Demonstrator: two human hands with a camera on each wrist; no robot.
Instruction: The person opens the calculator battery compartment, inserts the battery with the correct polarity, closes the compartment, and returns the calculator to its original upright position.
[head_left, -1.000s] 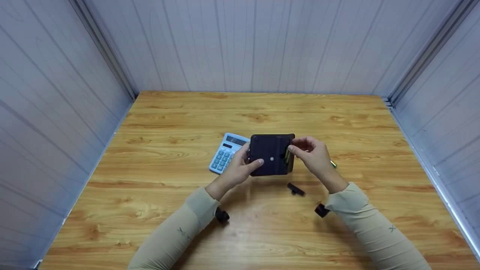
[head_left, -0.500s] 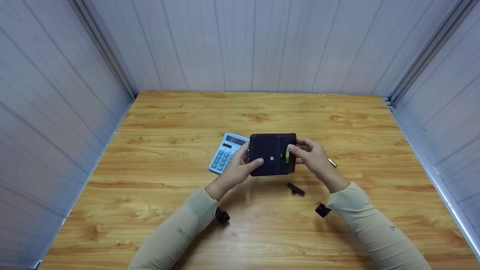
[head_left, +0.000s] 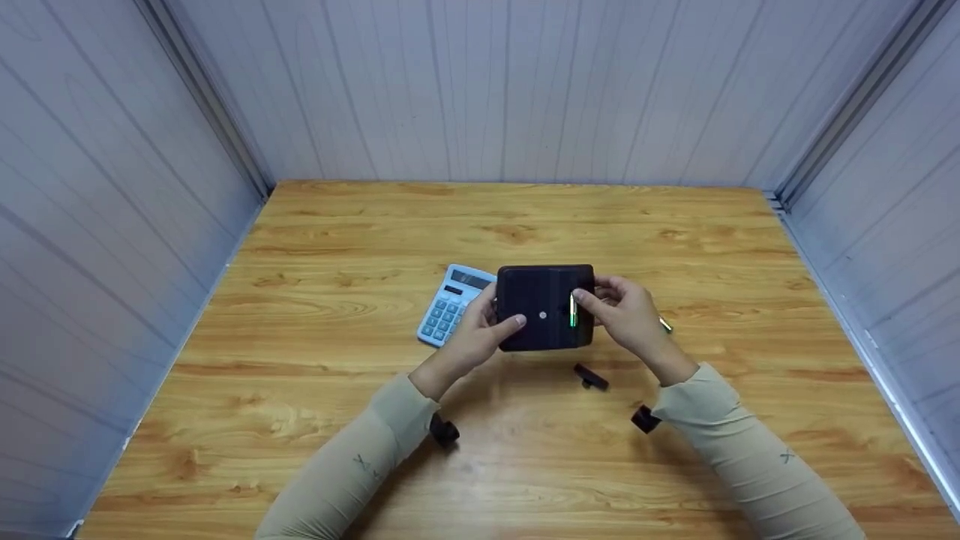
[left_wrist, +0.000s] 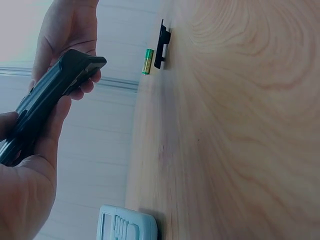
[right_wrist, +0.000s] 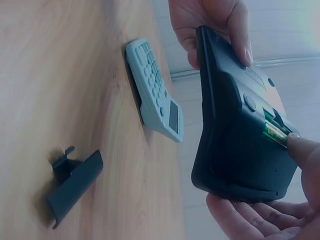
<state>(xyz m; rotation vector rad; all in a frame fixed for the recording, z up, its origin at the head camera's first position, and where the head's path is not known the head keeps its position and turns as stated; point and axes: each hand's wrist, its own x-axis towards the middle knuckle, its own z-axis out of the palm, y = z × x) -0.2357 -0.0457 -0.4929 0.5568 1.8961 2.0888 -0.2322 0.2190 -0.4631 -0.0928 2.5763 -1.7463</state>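
Note:
A black calculator [head_left: 532, 289] is held above the table with its back facing me. My left hand [head_left: 480, 330] grips its left side, thumb on the back and fingers behind. On the right side, my right hand [head_left: 631, 319] has its fingers behind the calculator and its thumb against a green battery [right_wrist: 276, 132]. That battery lies in the uncovered battery slot, one end hidden by the thumb. The black battery cover [head_left: 591, 376] rests on the table below. Partly hidden by the right hand, another green battery [left_wrist: 147, 61] lies on the table.
A light blue calculator [head_left: 444, 313] lies on the wooden table [head_left: 337, 225] just behind the left hand, partly covered by it. Panelled walls [head_left: 480, 90] stand at the back and both sides. Black wrist cameras [head_left: 645, 418] hang under the sleeves.
My right fingers have moved from the calculator's edge to behind it, with the thumb staying at the battery. The calculator's back has turned slightly flatter towards me. My left hand keeps its grip.

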